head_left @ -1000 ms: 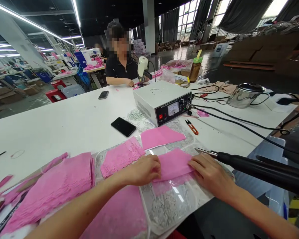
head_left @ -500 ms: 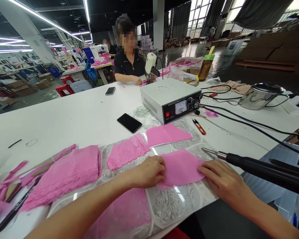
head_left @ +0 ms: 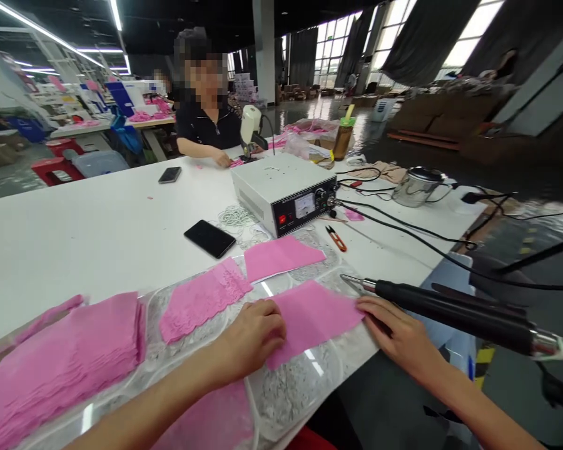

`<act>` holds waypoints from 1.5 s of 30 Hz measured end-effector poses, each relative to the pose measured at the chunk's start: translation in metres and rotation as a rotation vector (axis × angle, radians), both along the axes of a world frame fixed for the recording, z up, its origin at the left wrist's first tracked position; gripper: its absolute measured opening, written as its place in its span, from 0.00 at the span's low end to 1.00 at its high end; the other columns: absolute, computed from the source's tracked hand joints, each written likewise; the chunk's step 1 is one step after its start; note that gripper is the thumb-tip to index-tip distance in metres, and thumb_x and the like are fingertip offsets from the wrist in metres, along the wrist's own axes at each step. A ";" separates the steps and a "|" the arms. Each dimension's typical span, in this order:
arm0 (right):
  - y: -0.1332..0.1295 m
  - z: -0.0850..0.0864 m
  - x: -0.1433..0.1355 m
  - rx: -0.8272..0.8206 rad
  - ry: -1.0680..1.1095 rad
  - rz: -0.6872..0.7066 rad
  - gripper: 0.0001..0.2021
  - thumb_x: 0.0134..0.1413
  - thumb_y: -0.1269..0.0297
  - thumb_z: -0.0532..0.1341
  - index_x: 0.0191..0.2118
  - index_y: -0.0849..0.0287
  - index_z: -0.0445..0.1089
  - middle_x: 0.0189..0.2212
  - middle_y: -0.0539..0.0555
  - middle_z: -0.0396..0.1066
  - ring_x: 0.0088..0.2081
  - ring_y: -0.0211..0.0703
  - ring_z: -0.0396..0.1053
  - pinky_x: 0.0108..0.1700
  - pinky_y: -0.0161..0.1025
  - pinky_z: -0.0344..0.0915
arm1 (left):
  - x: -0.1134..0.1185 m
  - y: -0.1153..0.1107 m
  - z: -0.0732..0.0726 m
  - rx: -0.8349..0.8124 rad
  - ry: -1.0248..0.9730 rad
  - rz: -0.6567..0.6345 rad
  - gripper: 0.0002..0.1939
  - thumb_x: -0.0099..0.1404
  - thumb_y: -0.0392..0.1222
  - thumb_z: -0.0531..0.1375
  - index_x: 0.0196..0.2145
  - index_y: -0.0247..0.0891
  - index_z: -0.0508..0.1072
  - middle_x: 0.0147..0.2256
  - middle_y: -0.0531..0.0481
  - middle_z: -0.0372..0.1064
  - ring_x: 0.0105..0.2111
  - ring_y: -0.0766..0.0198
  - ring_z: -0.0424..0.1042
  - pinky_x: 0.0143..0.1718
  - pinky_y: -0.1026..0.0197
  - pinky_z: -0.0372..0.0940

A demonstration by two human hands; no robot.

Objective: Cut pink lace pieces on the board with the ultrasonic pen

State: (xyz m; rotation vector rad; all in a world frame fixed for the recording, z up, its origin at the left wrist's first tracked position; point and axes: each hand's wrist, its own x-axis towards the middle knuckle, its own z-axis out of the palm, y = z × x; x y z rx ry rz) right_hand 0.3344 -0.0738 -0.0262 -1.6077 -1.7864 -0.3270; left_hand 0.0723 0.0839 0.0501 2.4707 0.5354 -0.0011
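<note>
A pink fabric piece (head_left: 312,317) lies spread over the marble-patterned mat (head_left: 295,390). At its left edge my left hand (head_left: 256,337) is closed on the cloth, fingertips curled under and partly hidden. My right hand (head_left: 398,328) pinches the right corner between thumb and fingers. Just behind that hand rests a black-handled tool with a pointed metal tip (head_left: 445,309). Beyond the piece sits another pink piece (head_left: 284,256) with a white lower edge, and a lace-edged pink piece (head_left: 204,300) lies to its left.
A stack of pink lace pieces (head_left: 70,356) is at the left. Farther back are a phone (head_left: 209,238), orange thread snips (head_left: 336,239), a control box (head_left: 286,187) with cables, and a glass pot (head_left: 417,186). Across the table a person (head_left: 209,122) works by a white machine (head_left: 251,128).
The view has turned right, so everything sits farther left. The fabric piece has shifted slightly, its lower left part reaching nearer to me. Both hands stay on its edges.
</note>
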 end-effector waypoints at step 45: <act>0.000 -0.007 -0.016 0.045 0.346 -0.195 0.06 0.59 0.68 0.59 0.33 0.55 0.74 0.42 0.57 0.78 0.46 0.51 0.77 0.46 0.47 0.75 | 0.134 -0.037 -0.030 -0.157 -0.108 0.178 0.14 0.61 0.30 0.55 0.20 0.36 0.69 0.25 0.53 0.62 0.26 0.66 0.63 0.29 0.63 0.55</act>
